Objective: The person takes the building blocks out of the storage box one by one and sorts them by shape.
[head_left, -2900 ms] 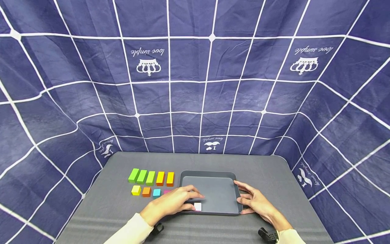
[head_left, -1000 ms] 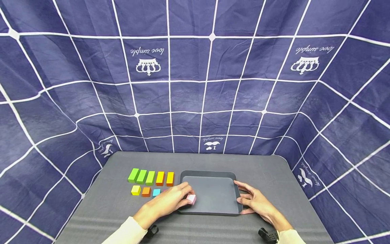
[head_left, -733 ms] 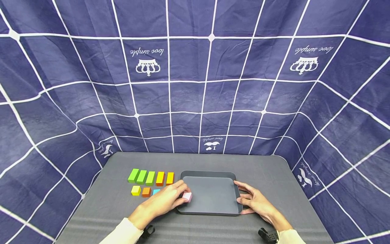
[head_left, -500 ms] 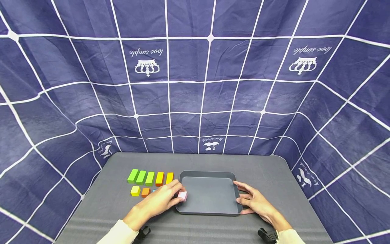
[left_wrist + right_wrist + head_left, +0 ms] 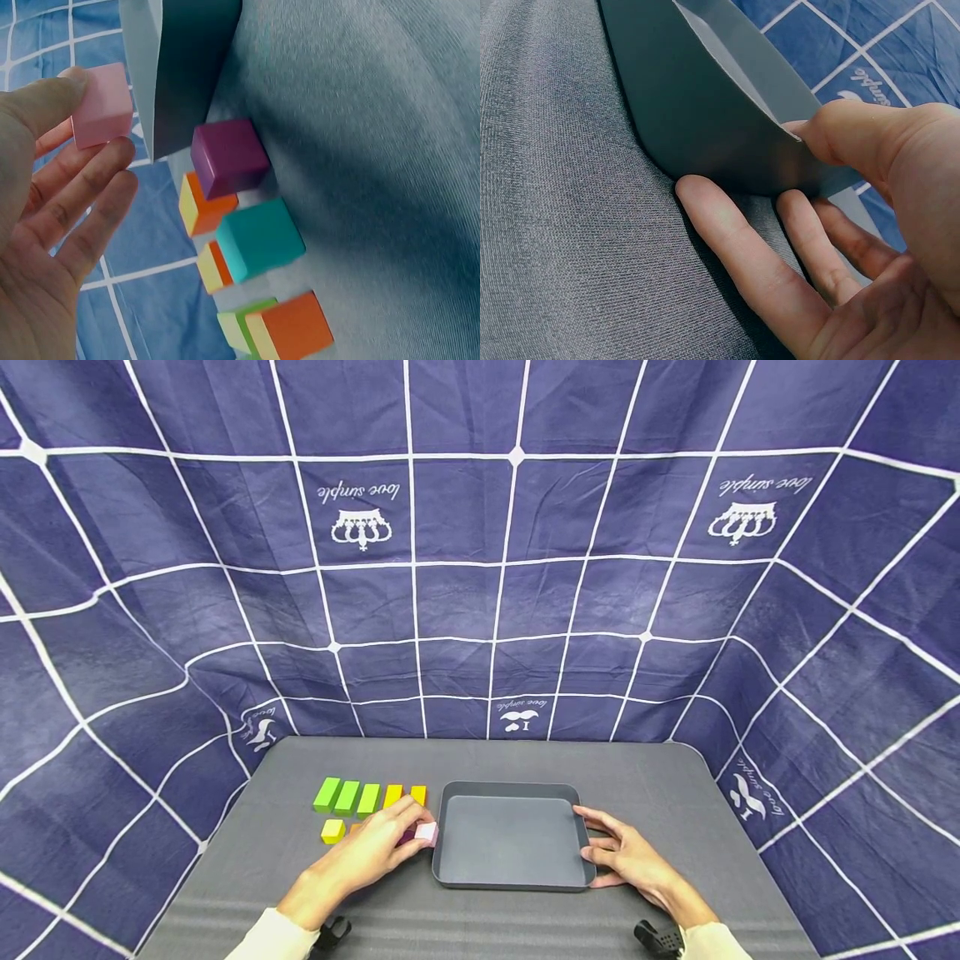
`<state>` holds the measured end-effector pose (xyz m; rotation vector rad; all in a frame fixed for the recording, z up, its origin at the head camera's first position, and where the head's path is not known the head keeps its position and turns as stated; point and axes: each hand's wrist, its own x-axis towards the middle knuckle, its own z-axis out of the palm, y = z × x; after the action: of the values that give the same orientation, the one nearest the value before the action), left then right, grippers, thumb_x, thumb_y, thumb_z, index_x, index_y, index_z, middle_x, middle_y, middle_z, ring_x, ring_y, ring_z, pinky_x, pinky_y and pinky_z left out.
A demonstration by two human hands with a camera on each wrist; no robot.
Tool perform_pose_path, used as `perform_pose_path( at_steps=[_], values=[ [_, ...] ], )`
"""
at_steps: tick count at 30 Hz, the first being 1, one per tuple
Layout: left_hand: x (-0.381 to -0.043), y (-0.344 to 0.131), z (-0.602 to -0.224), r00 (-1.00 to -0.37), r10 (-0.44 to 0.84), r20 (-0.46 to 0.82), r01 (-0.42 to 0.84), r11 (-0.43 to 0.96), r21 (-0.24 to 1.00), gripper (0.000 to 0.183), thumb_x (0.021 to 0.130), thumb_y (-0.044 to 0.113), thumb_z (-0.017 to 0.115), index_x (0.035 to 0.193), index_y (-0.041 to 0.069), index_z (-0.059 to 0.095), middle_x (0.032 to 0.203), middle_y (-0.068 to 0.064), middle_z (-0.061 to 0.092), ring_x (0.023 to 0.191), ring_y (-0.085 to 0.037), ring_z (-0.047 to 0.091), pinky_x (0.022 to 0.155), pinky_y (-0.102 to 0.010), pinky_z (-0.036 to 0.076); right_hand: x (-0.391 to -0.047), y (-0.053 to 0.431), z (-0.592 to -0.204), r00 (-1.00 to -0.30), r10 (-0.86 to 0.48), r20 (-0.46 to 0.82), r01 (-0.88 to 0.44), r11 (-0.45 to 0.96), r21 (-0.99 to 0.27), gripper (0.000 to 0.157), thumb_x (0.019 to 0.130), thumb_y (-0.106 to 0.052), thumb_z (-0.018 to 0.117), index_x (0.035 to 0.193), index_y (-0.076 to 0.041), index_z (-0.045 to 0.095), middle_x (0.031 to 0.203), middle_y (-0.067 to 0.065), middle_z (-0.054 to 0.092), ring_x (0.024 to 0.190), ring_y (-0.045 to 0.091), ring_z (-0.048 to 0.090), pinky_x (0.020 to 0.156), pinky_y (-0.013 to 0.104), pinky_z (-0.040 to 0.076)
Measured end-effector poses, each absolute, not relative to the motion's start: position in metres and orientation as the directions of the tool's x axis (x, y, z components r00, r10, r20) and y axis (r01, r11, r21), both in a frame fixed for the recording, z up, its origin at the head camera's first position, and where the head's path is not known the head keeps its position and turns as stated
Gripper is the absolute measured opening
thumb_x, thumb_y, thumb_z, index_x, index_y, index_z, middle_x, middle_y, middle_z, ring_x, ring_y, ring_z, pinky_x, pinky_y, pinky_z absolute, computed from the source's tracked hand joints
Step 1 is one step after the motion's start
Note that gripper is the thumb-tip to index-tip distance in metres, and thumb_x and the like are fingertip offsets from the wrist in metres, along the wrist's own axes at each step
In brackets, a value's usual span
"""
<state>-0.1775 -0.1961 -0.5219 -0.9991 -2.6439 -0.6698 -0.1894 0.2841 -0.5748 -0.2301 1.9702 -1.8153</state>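
Observation:
Between thumb and fingers my left hand (image 5: 371, 847) pinches a pink cube (image 5: 105, 106), held up just off the left side of the grey tray (image 5: 510, 843). Under the cube in the left wrist view, a purple cube (image 5: 229, 157), a teal cube (image 5: 262, 238) and an orange cube (image 5: 297, 326) stand in a row on the cloth. My right hand (image 5: 626, 858) grips the tray's right side, the thumb over the rim and the fingers against the outer wall. No block lies inside the tray.
A yellow cube (image 5: 333, 831) sits at the row's left end. Behind it stand green blocks (image 5: 347, 797) and two yellow-topped blocks (image 5: 393, 795), partly covered by the left hand. A blue white-lined curtain (image 5: 480, 602) encloses the grey-covered table (image 5: 637, 777).
My left hand has picked the pink cube out of the tray's near left area and carried it left past the rim. The right hand and the tray have stayed in place.

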Motion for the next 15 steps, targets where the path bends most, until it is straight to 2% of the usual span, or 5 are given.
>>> perform_pose_path(
  at_steps=[9,15],
  values=[
    [-0.178,-0.219,-0.524,-0.756,0.517,0.401,0.645,0.695,0.319,0.027,0.102,0.018,0.092,0.123,0.022,0.076,0.119,0.011,0.073,0.102,-0.009,0.076,0.087,-0.034,0.068,-0.19,0.285,-0.58,-0.887,-0.412,-0.211,0.176,0.123,-0.977,0.083,0.111,-0.009,0.078,0.182,-0.011,0.035,0.18,0.038,0.024,0.136,0.029,0.07,0.086,0.054,0.074],
    [-0.179,-0.234,-0.526,-0.749,0.485,0.451,0.64,0.704,0.307,0.028,0.1,0.017,0.094,0.121,0.022,0.077,0.115,0.013,0.073,0.099,-0.007,0.075,0.085,-0.032,0.067,-0.189,0.284,-0.578,-0.889,-0.406,-0.212,0.176,0.124,-0.977,0.082,0.111,-0.009,0.077,0.182,-0.013,0.036,0.181,0.037,0.024,0.136,0.03,0.068,0.086,0.055,0.074]
  ],
)
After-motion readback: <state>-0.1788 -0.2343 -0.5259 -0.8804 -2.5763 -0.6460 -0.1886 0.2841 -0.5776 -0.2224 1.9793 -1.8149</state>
